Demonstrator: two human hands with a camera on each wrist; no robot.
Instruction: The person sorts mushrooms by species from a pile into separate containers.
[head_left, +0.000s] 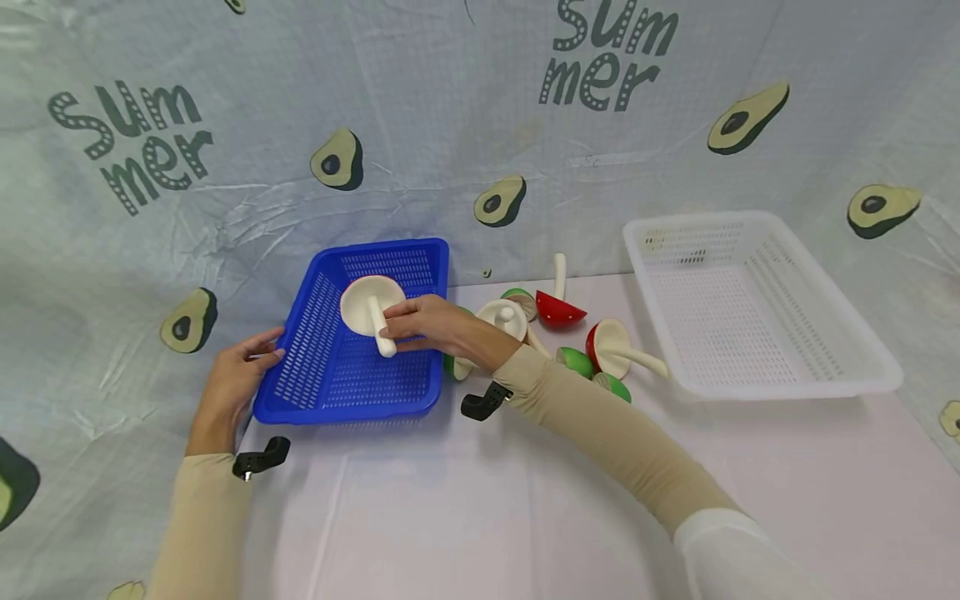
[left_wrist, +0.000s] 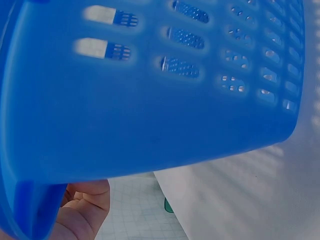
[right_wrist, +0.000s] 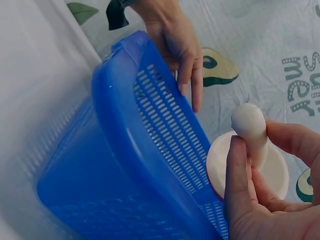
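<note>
Blue perforated plastic basket (head_left: 352, 367) left of centre on the pale cloth; smooth cream toy mushroom (head_left: 371, 307) above its floor, stem pinched between right hand (head_left: 429, 325) thumb and curled fingers (right_wrist: 239, 175); left hand (head_left: 236, 377) fingers straight against the basket's left rim; white mesh basket (head_left: 757, 308) at right.

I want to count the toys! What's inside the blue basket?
Only one toy mushroom, held over the blue basket by the right hand. Hand and mushroom hide part of the floor.

Blue basket (head_left: 352, 375), white basket (head_left: 750, 333), avocado-patterned pale backdrop (head_left: 450, 125)
</note>
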